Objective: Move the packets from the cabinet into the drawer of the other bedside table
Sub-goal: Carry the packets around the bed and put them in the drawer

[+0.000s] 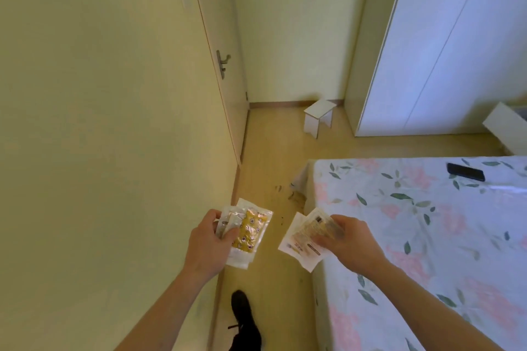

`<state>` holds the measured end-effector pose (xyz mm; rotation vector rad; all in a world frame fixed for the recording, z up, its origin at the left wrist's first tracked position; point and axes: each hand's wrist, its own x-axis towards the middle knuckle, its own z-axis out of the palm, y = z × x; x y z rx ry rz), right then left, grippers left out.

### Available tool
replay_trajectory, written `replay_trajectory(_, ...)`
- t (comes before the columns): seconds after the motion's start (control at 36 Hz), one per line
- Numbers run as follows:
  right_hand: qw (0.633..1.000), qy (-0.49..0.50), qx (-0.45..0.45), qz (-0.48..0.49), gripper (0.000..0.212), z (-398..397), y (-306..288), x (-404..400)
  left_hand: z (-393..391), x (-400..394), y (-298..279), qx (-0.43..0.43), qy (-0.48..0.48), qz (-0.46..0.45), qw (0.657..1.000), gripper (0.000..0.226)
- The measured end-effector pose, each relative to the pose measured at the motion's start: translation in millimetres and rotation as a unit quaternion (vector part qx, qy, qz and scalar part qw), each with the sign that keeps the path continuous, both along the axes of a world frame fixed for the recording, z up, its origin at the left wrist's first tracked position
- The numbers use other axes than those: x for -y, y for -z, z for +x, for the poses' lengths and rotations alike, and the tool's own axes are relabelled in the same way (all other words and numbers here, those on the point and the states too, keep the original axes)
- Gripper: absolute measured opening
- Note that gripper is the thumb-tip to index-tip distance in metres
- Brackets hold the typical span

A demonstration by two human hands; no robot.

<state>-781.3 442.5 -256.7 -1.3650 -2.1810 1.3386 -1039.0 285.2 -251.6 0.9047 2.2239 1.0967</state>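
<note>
Left hand: the left hand (209,239) has its grip closed round a small stack of clear packets (245,232), thumb on top; the top one shows a yellow patterned filling.
Right hand: the right hand (346,241) pinches a fan of pale printed packets (303,239), fingers curled over their right edge.
Packets: both bundles are held up over the floor (273,151), well apart from each other, in the gap between the left wall and the bed.
Bed: the bed (427,236) fills the near right, under a floral sheet; a dark phone (465,171) lies on it at the far right.
Door: a closed door (222,65) with a metal handle stands in the left wall.
Stool: a small white stool (318,117) sits on the far floor, beside a tall white wardrobe (445,45).
Foot: a dark shoe (243,319) is on the floor at the near edge.
</note>
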Motion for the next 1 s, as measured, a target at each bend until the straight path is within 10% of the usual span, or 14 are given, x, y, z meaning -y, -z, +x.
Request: replay_trajectory(1.0,0.979,0.203,-0.029,0.004,0.010,-227.0,4.9,-563.8,-273.2,-676.9,-14.5,-0.007,0.206,0.022,0.978,0.019)
